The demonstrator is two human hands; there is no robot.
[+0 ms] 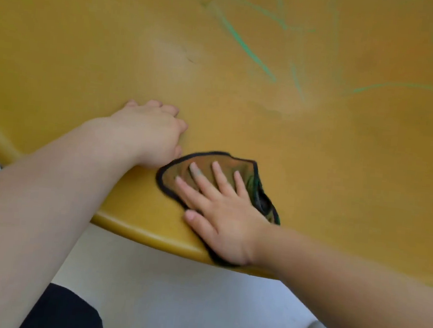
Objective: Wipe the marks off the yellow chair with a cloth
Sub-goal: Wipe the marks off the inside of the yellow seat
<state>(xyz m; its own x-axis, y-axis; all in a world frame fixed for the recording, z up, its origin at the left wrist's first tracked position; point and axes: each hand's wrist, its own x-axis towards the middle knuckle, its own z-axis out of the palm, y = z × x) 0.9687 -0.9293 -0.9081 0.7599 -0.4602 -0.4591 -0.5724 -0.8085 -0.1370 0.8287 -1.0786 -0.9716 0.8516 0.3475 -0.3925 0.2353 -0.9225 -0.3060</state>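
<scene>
pressing cloth (pixel 173 167) flat under spread right hand (pixel 223 217), bracing curled, empty left hand (pixel 149 131) beside, facing green marks (pixel 245 46) slanting away ahead-right on yellow chair (pixel 89 45), nearer the right.

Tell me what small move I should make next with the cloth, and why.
Probably slide the right hand, flat on the cloth, away from you and slightly right toward the green marks. The cloth sits near the front edge of the yellow chair, well short of those lines. The left hand rests on the seat, seemingly steadying it.
</scene>
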